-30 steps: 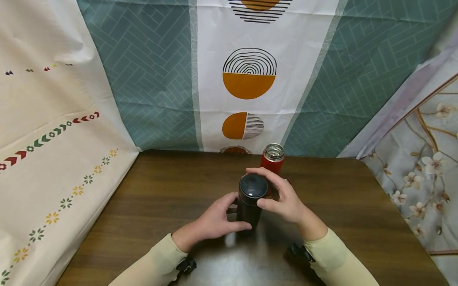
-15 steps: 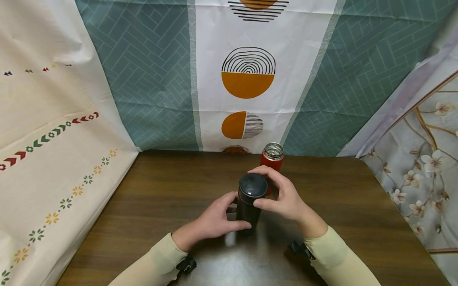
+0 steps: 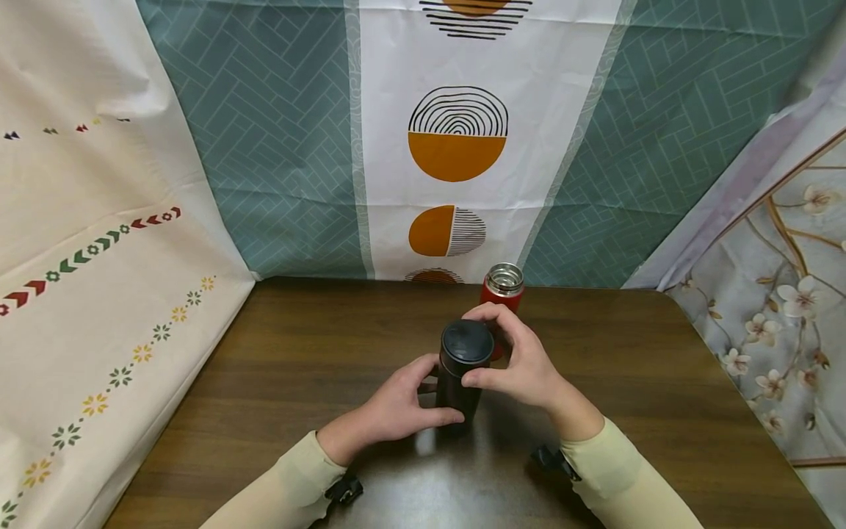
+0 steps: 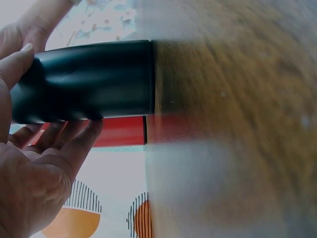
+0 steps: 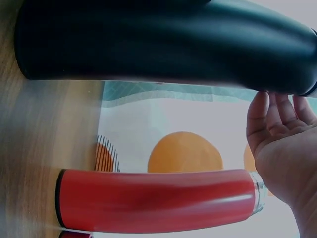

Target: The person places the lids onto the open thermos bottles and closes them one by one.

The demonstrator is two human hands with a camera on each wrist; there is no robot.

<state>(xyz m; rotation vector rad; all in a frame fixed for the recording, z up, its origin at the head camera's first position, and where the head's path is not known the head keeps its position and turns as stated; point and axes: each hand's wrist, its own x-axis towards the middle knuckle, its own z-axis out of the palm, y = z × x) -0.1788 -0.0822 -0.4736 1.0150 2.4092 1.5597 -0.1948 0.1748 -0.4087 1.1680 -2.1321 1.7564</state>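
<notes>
A black thermos bottle (image 3: 456,397) with a glossy-topped lid (image 3: 468,342) stands upright on the table (image 3: 317,330). My left hand (image 3: 398,408) holds the lower body, thumb in front and fingers curving behind, as the left wrist view also shows on the bottle's dark side (image 4: 99,82). Around the upper end, just at the lid, my right hand (image 3: 532,367) grips with its thumb in front and fingertips at the back. Behind it stands a red thermos bottle (image 3: 504,294), its bare steel mouth showing; the right wrist view shows its whole red body (image 5: 158,201).
A small dark red object (image 5: 75,234) lies by the red bottle's base, partly cut off by the frame. Patterned cloth hangs behind the table (image 3: 297,169), a cream cloth (image 3: 99,308) covers the left side, and a flowered cloth (image 3: 773,323) hangs at the right.
My right hand has turned a little at the lid: the thumb slid left across the front while the fingers behind shifted right. My left hand and the bottle have stayed in place.
</notes>
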